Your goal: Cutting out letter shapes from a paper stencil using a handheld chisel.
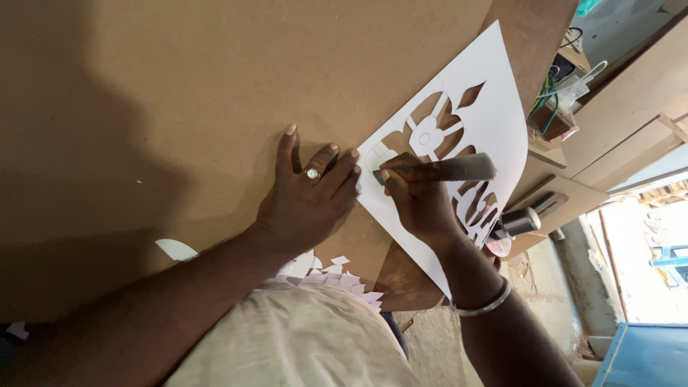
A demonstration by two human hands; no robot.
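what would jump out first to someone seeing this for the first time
The white paper sheet with ornate cut-out shapes, lying on the brown board right of centre. On it, the right hand grips a cutting tool with its tip at the paper's left edge, while the left hand, wearing a ring, presses flat beside it. White paper scraps lie at the board's near edge.

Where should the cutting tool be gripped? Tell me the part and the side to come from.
Grip the cutting tool low on its handle, near the tip, as the right hand does, coming from the near side. It lies slanted across the white paper stencil, its thick end pointing away, so the fingers close by the tip likely steer best.
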